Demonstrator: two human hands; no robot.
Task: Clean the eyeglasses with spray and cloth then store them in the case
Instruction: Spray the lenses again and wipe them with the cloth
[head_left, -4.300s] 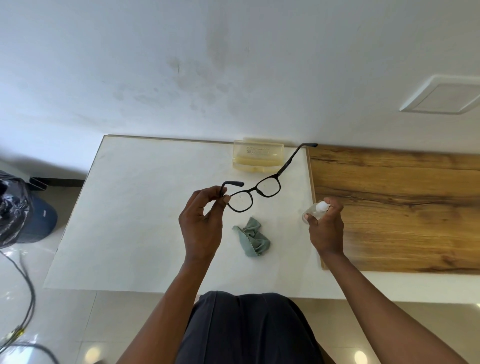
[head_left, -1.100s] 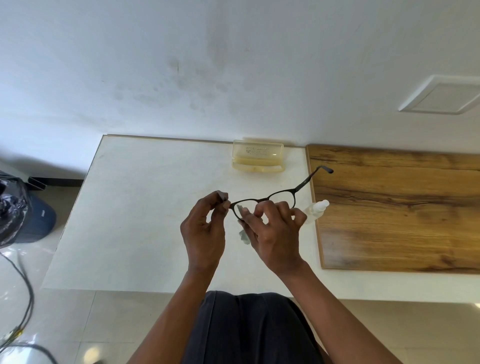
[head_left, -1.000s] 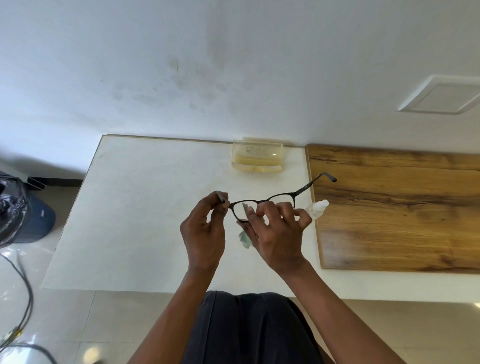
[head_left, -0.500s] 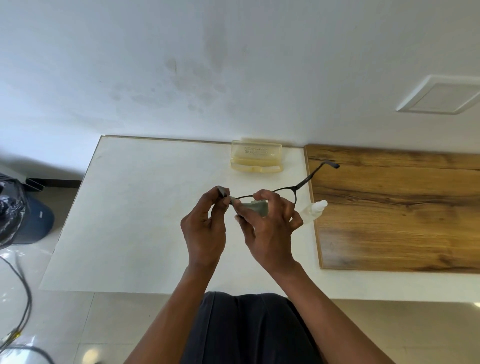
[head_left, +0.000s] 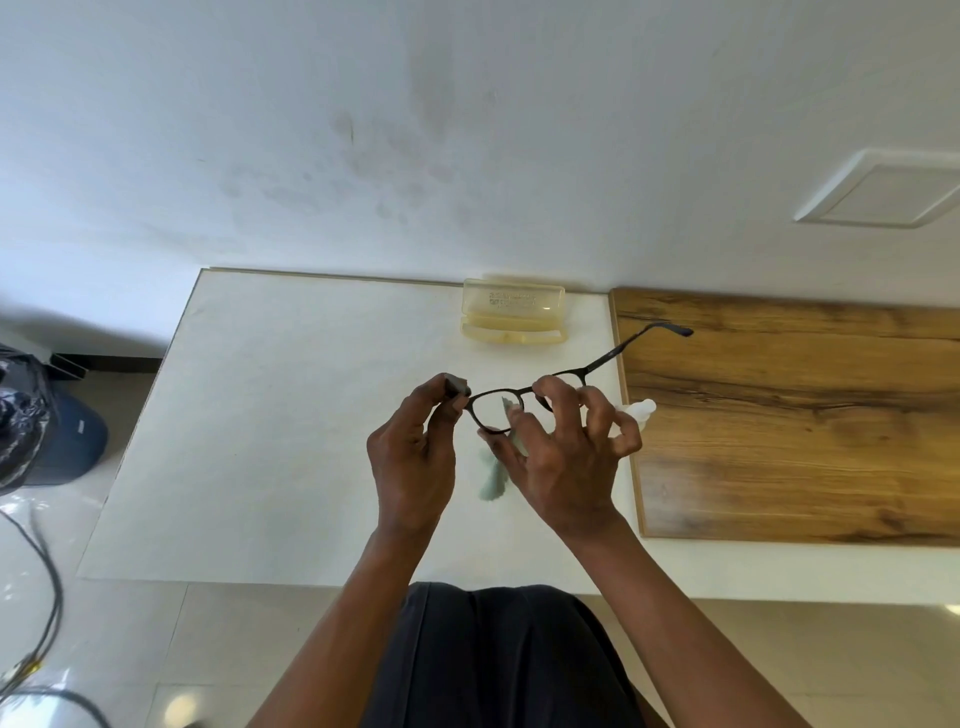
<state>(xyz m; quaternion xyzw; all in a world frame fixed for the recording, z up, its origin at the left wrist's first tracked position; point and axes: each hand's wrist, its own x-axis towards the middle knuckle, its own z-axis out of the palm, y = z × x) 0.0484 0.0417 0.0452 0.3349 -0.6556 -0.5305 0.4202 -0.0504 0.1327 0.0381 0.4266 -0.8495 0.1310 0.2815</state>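
Eyeglasses (head_left: 501, 391) level, temple far-right.

White table (head_left: 270, 415) set against the wall, with a wooden board (head_left: 789, 415) butted to its right side. On the white top at the far edge: a yellowish clear case (head_left: 511, 310), closed, just beside the board. Near the board's left edge, a small white bottle (head_left: 640, 409), mostly hidden, possibly lying on its side.

The white table (head_left: 291, 441) lies bare along its left edge; a translucent yellow glasses case (head_left: 511, 310) stands at its far edge.
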